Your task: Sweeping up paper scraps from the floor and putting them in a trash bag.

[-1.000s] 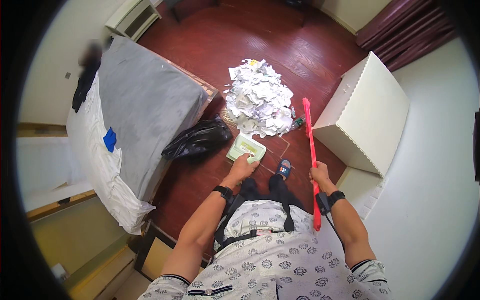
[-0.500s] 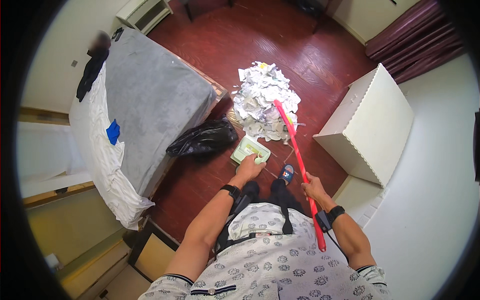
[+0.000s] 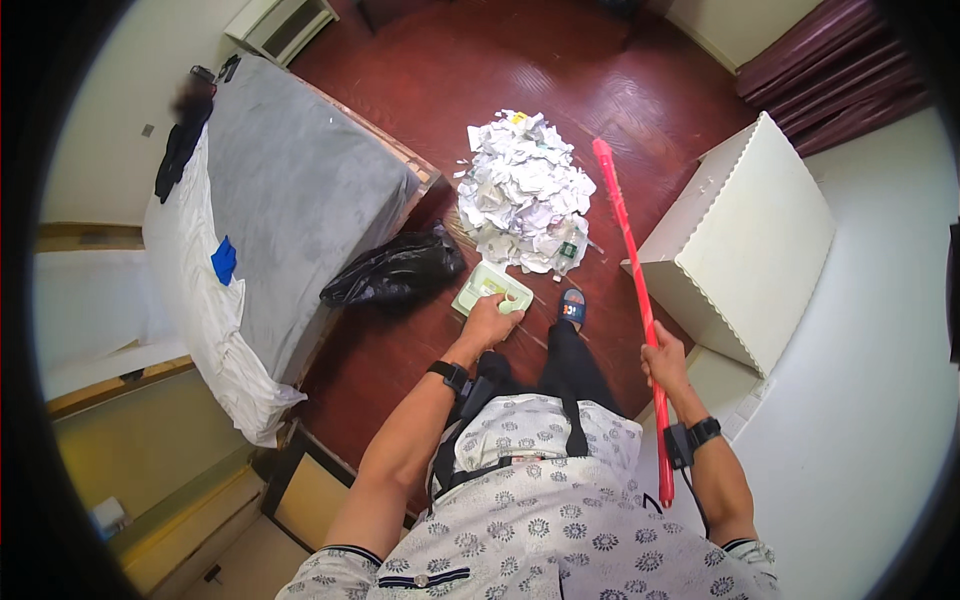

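Note:
My left hand [image 3: 490, 319] is closed around the handle of a pale green dustpan [image 3: 466, 298], in front of my feet. Just beyond the dustpan a big heap of crumpled white paper [image 3: 520, 185] lies on the floor, with a clear plastic bottle [image 3: 568, 247] on its near right side. In my right hand [image 3: 665, 358] is a long red pole [image 3: 633, 240], gripped along its lower half. The pole's far end points forward, right of the heap and apart from it; no brush head can be made out on it.
A black plastic bag [image 3: 395, 268] lies left of the dustpan, beside a bed with a grey mattress [image 3: 290, 170]. To the right stands a white cabinet [image 3: 745, 250] with scalloped edges. A purple curtain [image 3: 840, 70] hangs at the far right. My slippered foot [image 3: 572, 308] stands near the heap.
The red pole has swung to the right, away from the paper heap, and my right hand has moved right with it. My left hand still holds the dustpan.

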Tool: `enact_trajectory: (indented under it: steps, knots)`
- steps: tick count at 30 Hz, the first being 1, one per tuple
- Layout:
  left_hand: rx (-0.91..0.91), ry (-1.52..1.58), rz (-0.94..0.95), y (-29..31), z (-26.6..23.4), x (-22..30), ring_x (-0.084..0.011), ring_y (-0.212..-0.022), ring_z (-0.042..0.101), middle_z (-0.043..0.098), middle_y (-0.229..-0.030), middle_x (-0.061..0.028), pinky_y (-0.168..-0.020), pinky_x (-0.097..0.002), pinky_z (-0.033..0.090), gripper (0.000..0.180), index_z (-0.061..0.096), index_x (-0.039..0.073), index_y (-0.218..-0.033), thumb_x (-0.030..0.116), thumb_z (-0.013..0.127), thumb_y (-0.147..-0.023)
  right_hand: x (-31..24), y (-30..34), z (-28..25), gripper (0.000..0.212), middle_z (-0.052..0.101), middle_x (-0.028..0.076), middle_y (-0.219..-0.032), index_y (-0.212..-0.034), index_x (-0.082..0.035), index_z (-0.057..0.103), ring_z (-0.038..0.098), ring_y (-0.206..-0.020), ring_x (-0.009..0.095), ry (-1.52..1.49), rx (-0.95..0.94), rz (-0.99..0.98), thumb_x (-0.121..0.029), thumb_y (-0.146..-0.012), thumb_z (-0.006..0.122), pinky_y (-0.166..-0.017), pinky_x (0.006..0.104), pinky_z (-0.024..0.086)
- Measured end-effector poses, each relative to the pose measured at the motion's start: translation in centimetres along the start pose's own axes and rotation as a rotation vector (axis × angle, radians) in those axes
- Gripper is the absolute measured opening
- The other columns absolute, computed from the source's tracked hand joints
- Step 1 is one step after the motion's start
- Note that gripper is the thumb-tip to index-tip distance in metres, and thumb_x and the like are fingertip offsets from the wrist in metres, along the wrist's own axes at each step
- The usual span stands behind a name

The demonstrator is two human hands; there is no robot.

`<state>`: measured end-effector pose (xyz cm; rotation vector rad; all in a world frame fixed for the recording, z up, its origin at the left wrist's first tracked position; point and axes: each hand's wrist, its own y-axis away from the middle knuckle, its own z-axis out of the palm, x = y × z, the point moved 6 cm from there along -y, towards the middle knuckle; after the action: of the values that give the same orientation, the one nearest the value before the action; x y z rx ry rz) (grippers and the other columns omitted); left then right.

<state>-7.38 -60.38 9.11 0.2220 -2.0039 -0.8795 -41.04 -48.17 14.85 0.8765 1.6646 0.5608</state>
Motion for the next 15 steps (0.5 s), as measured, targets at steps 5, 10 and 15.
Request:
enact_trajectory:
  steps: [5,10,15]
  knots:
    - [-0.002,-0.072,-0.012,-1.7,4.0,3.5,-0.0276,-0.086,0.071,0.073,-0.096,-0.0208,-0.08,-0.0362,0.054,0.044,0.068,0.001,-0.117,0.026,0.077,-0.082,-0.4,-8.4,-3.7,0.056,0.05,-0.001,-0.065,-0.146,-0.006,0.039,0.05,-0.048,0.01,0.034,-0.039,0.001,-0.007,-0.093,0.056,-0.038,0.0264,0.043]
    - [0.106,0.051,0.083,-4.3,7.1,4.5,-0.027,-0.088,0.071,0.073,-0.098,-0.0207,-0.081,-0.0355,0.053,0.043,0.069,0.0,-0.115,0.025,0.077,-0.081,0.5,-11.7,-4.4,0.057,0.051,0.001,-0.067,-0.149,-0.007,0.035,0.05,-0.048,0.01,-0.017,-0.099,0.137,-0.006,-0.095,0.055,-0.039,0.0283,0.044]
    - [0.062,-0.097,0.107,-4.9,10.9,10.2,-0.014,-0.078,0.062,0.07,-0.088,-0.0107,-0.074,-0.0337,0.051,0.038,0.067,0.001,-0.118,0.016,0.074,-0.084,1.6,-10.8,-5.6,0.069,0.053,0.003,-0.07,-0.156,-0.008,0.024,0.052,-0.048,0.013,0.091,-0.261,0.161,-0.006,-0.095,0.055,-0.039,0.0308,0.046]
